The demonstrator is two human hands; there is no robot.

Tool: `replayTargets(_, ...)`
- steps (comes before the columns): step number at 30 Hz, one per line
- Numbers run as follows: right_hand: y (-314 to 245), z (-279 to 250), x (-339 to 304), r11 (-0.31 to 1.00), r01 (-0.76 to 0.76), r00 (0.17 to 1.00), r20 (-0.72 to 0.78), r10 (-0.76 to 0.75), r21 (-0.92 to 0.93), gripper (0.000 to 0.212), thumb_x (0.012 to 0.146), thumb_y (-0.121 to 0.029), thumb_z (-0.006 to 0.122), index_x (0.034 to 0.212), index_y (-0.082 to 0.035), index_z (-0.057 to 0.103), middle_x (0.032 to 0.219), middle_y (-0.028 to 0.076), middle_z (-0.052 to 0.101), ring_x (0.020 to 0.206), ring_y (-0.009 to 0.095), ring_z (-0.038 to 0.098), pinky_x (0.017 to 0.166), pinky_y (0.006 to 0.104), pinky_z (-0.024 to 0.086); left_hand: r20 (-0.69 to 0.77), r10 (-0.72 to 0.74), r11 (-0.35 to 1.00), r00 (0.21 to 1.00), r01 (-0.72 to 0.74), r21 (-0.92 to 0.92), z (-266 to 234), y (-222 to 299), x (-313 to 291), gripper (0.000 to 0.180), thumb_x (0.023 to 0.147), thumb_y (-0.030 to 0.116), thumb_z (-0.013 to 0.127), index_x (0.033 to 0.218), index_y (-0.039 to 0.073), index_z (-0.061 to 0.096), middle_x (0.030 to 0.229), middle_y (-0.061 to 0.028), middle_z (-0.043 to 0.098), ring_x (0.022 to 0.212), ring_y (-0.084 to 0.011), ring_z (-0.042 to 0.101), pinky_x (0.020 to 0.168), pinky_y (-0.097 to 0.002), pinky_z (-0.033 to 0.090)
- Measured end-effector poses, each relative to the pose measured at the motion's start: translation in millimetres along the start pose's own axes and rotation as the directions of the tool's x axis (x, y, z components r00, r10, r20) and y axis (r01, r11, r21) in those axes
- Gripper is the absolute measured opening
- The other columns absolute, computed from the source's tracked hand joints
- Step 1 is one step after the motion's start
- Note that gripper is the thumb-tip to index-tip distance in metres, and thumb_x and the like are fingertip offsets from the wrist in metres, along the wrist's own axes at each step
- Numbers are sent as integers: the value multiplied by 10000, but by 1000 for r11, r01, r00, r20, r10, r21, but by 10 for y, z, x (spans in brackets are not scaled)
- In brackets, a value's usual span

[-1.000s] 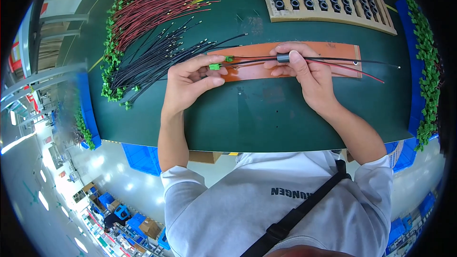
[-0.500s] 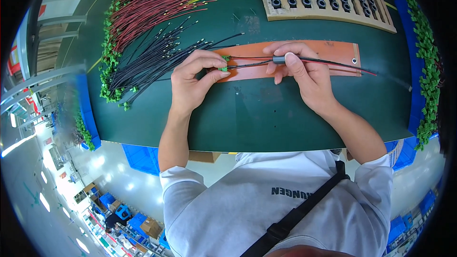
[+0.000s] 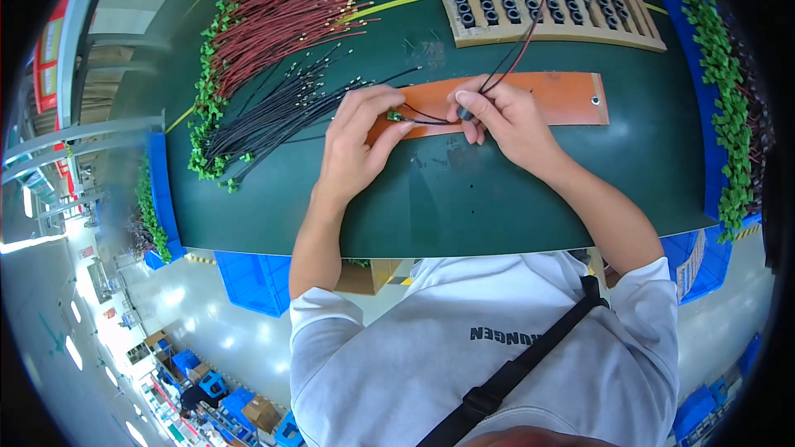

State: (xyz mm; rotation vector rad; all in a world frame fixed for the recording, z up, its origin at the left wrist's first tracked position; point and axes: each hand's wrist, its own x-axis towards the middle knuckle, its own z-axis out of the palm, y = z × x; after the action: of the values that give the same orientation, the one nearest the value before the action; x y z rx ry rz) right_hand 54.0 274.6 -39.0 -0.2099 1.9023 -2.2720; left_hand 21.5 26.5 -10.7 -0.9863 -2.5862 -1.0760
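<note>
My left hand [image 3: 358, 134] pinches a small green connector [image 3: 397, 117] between thumb and fingers. Red and black wires [image 3: 521, 46] run from the connector to my right hand, then bend away and up over the tray. In my right hand [image 3: 515, 122], thumb and fingertips grip a black cylindrical core [image 3: 465, 112] around the wires, a short way right of the connector. Both hands are over an orange strip [image 3: 571, 101] lying on the green table [image 3: 530, 223]. Part of the core is covered by my fingers.
Black wires [image 3: 273, 120] and red wires [image 3: 290, 12] with green connectors are heaped at the left. A wooden tray [image 3: 571, 35] with rows of black cores stands at the back. Blue bins [image 3: 710, 116] with green-connector wires flank the table, and another blue bin [image 3: 252, 281] sits below its front edge.
My right hand and the core have moved left, closer to the green connector. The wires' free ends have swung from pointing right to pointing away, over the tray. The view has shifted slightly.
</note>
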Motion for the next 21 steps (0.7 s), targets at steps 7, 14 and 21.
replayTargets(7, 80, -49, 26, 936, 62, 995, 48, -84, 347, 175, 1090, -173, 521, 1101, -15, 594, 1040, 67, 710, 775, 78, 626, 691, 235, 540, 63, -156, 979, 986, 162, -120, 19, -73, 16, 340, 764, 97, 862, 1057, -24, 742, 1096, -129, 703, 1008, -276, 676, 887, -360, 550)
replayTargets(14, 35, -47, 27, 946, 119, 985, 83, -150, 303, 117, 1064, -97, 534, 1161, -31, 528, 1253, 149, 636, 929, 141, 654, 772, 288, 552, -54, -180, 982, 982, 176, -75, 174, -30, 36, 247, 787, 96, 849, 989, -2, 745, 1033, -104, 697, 939, -236, 673, 812, -334, 545)
replayTargets(21, 65, -43, 56, 987, 88, 986, 129, -106, 137, 93, 1061, -96, 550, 1111, -23, 522, 1162, 120, 703, 845, 96, 644, 716, 245, 544, -69, -155, 985, 985, 150, -81, 200, -52, 37, 212, 811, 102, 835, 976, 21, 730, 1045, -86, 687, 904, -202, 653, 801, -310, 529)
